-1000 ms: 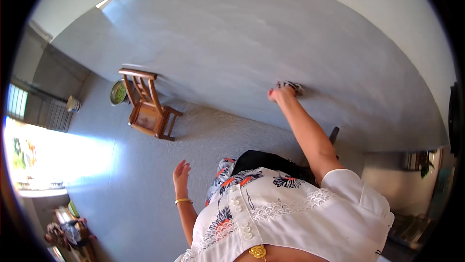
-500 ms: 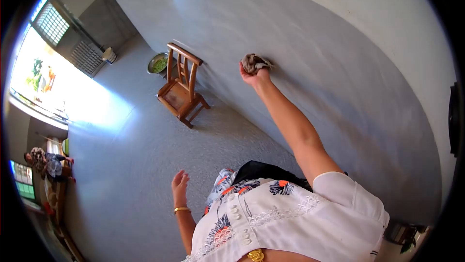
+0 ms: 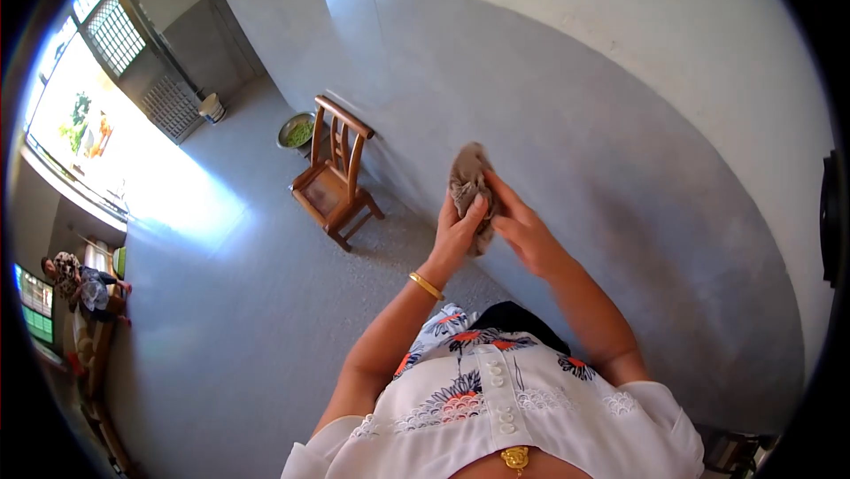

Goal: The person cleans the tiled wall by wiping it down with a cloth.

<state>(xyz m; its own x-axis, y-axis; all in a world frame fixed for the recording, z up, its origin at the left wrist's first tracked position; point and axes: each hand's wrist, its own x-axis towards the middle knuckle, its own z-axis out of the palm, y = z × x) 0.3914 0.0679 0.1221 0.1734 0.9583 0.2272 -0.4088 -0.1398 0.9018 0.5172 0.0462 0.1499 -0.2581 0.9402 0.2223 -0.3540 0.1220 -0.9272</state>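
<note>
A crumpled brown-grey cloth (image 3: pixel 469 173) is held between my two hands in front of the grey wall (image 3: pixel 549 116). My left hand (image 3: pixel 456 229) grips its near left side, thumb laid over the folds; a gold bangle (image 3: pixel 427 286) circles that wrist. From the right, my right hand (image 3: pixel 522 227) has its fingers closed on the cloth's other side. Part of the cloth hangs below the fingers. Both hands appear apart from the wall, and some fingertips are hidden behind the fabric.
A wooden chair (image 3: pixel 336 178) stands by the wall, with a metal basin (image 3: pixel 297 131) of green vegetables behind it. Farther off are a bucket (image 3: pixel 212 108) and a bright doorway (image 3: pixel 97 138). At far left a person (image 3: pixel 84 284) sits on a bench.
My right hand has drawn the cloth back from the wall, down towards my body. My left hand has come up from my side and taken hold of the cloth too.
</note>
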